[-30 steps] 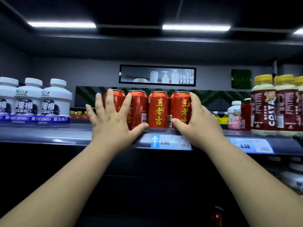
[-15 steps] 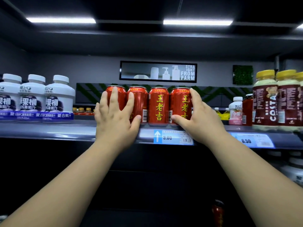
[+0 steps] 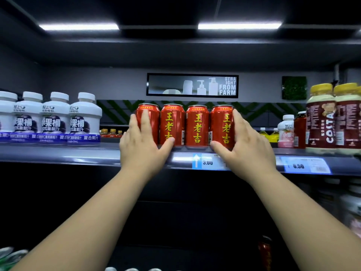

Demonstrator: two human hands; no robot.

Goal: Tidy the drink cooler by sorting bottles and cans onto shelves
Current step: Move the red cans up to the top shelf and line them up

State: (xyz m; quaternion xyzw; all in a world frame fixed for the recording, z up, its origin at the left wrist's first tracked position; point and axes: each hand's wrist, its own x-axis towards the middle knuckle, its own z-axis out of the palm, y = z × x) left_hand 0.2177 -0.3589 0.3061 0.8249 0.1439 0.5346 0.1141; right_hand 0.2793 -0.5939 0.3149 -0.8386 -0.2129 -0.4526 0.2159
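My left grip (image 3: 144, 151) lies spread flat on the leftmost of four red cans (image 3: 197, 126), yellow-lettered and touching in a row at twelve o'clock; my right grip (image 3: 248, 151), also spread, presses the rightmost. They stand on a grey shelf (image 3: 58, 153). The white bottles (image 3: 54, 122) at nine o'clock and brown bottles (image 3: 320, 122) at three are cut off.

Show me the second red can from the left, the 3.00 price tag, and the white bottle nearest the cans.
second red can (image 3: 169, 124), head view, on the yellow lettering mid-body
3.00 price tag (image 3: 207, 162), head view, on the printed digits
white bottle (image 3: 85, 124), head view, on its dark front label
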